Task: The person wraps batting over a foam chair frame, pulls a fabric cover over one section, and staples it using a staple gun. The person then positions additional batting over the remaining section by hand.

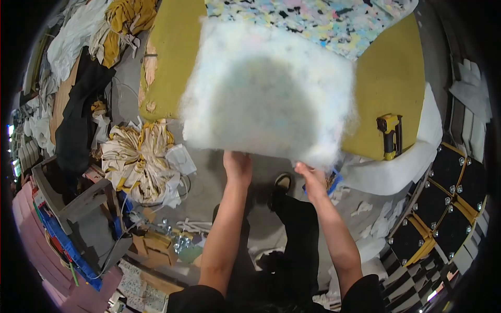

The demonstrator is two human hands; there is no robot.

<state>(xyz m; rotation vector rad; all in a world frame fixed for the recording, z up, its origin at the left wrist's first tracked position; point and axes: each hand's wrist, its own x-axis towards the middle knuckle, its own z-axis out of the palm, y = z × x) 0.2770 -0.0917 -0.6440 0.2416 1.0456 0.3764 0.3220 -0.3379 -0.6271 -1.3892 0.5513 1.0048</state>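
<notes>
A rectangular sheet of white fluffy wadding (271,99) hangs in front of me, slightly see-through, with frayed edges. My left hand (238,164) is closed on its near edge, with the fingers hidden behind the sheet. At the near right corner, my right hand (311,179) pinches the wadding with the thumb on top. Beyond the sheet lies a slab of speckled multicoloured foam (313,23), resting on a large olive-yellow padded surface (386,78). A yellow and black staple gun (389,136) lies on that surface, to the right of the wadding.
A tied bundle of cream and yellow fabric (138,161) sits at the left, near a grey box-like stand (86,203). Black-bottomed pieces (433,206) are stacked at the right. White padding (389,172) droops along the surface's near edge. Scraps and cardboard (154,250) litter the floor.
</notes>
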